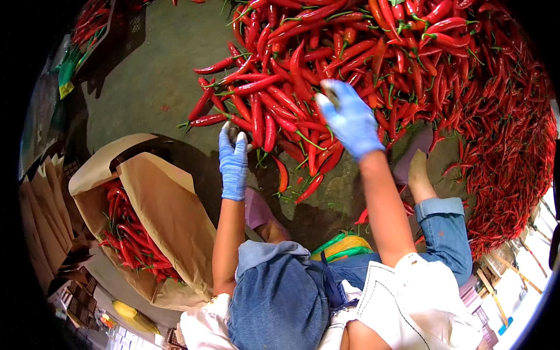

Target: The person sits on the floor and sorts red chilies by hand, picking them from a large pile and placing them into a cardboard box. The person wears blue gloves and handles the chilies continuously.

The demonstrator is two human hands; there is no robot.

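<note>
A large heap of red chili peppers [280, 103] with green stems spreads over the floor before me. My left hand [234, 164], in a blue knit glove with soiled fingertips, is at the heap's near left edge. Its fingers are curled but apart, with no pepper visible in them. Above the middle of the pile is my right hand [352, 118], gloved alike and blurred. Its thumb and forefinger stand apart with no pepper seen between them; the palm is hidden. To my left, a brown paper bag [168, 218] lies tilted and open-mouthed, with red chili peppers [131, 229] inside.
Folded brown paper [46, 210] stands at the far left. A crate [116, 33] with more peppers is at upper left. Green and yellow bundled material [343, 247] lies under my legs. My shoes [262, 210] flank the near peppers. The heap curves around my right side.
</note>
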